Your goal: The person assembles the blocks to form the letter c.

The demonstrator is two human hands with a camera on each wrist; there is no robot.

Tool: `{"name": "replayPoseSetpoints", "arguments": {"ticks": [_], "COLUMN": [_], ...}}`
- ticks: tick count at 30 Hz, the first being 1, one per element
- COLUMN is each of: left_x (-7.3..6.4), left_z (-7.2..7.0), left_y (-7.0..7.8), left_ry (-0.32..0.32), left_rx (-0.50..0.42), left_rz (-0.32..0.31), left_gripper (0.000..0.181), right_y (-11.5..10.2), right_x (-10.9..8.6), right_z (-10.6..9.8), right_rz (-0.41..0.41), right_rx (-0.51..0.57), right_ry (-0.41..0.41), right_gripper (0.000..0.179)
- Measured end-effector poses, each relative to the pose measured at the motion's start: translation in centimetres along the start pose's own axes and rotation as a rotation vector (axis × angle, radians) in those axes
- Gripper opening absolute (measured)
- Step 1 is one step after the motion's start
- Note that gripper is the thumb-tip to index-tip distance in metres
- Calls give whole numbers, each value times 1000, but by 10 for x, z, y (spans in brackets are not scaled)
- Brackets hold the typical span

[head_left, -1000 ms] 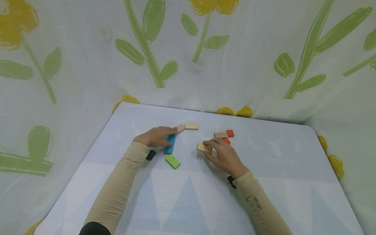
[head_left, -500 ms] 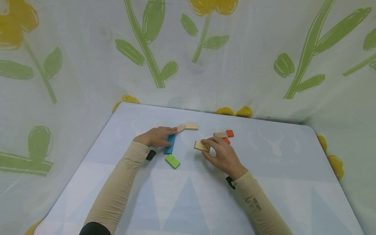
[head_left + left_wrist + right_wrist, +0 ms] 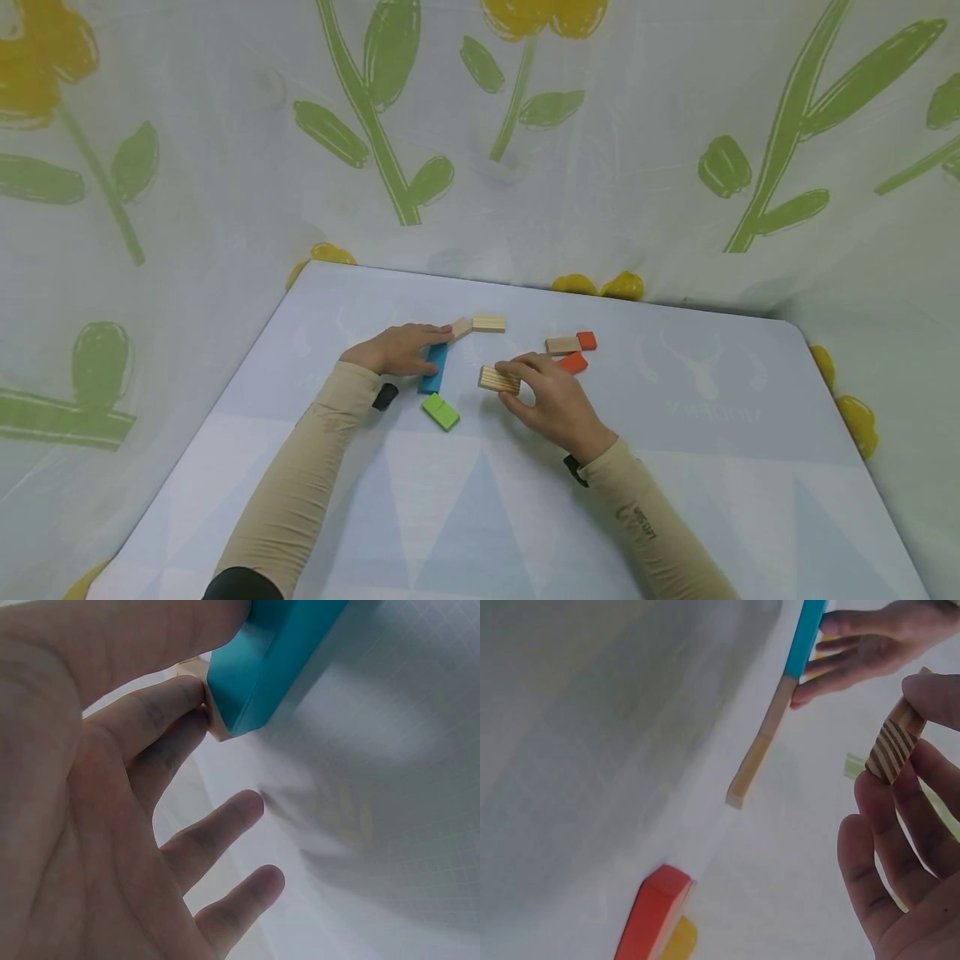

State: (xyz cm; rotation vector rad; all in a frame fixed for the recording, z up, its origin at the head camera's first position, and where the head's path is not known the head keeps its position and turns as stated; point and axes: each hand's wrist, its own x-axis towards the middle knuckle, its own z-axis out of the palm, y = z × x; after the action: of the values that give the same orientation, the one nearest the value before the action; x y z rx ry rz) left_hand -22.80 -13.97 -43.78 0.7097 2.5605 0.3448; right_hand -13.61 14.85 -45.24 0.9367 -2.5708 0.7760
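My right hand (image 3: 558,404) pinches a striped wooden block (image 3: 495,380) between thumb and fingers, held above the table; the right wrist view shows the block's grained end (image 3: 891,754). With fingers outstretched, my left hand (image 3: 396,348) lies beside a blue block (image 3: 432,383). In the left wrist view its thumb touches the blue block (image 3: 259,664) while two fingertips touch a pale wooden block (image 3: 216,720) at the blue block's end. Another wooden block (image 3: 489,323) continues that bent row. A green block (image 3: 441,412) lies near the blue block's front end.
Right of the row, a wooden block (image 3: 563,345) lies beside a small red block (image 3: 587,340), with another red block (image 3: 573,363) in front. The white and pale-blue table (image 3: 480,517) meets a fabric wall (image 3: 247,167) printed with flowers at the back.
My right hand has moved left with the wooden block, uncovering more of the front red block. The left hand stays where it was.
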Motion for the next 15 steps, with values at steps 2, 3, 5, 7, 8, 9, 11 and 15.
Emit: {"name": "replayPoseSetpoints", "arguments": {"ticks": [2,3,5,7,8,9,11,15], "left_x": [1,1,1,2,2,2,1,-2], "left_z": [0,0,1,2,2,2,1,0], "left_y": [0,-1,-1,-2,-2,-3,-2,-1], "left_ry": [-1,1,1,0,0,0,2,10], "left_rx": [-3,-1,5,8,9,9,8,4], "left_rz": [-5,0,5,10,12,13,11,20], "left_gripper": [69,68,69,69,69,69,69,68], "right_y": [-3,-4,-6,-8,-8,-9,-10,-12], "right_x": [0,0,-1,-2,-2,-2,-3,-4], "right_z": [3,5,8,12,13,14,17,19], "right_rz": [-14,-21,-33,-45,-50,-54,-61,-61], "right_rx": [1,0,0,1,1,1,-1,-4], "right_ry": [-14,-24,-42,-56,-61,-64,-74,-121], "right_gripper": [45,44,43,42,42,41,41,40]}}
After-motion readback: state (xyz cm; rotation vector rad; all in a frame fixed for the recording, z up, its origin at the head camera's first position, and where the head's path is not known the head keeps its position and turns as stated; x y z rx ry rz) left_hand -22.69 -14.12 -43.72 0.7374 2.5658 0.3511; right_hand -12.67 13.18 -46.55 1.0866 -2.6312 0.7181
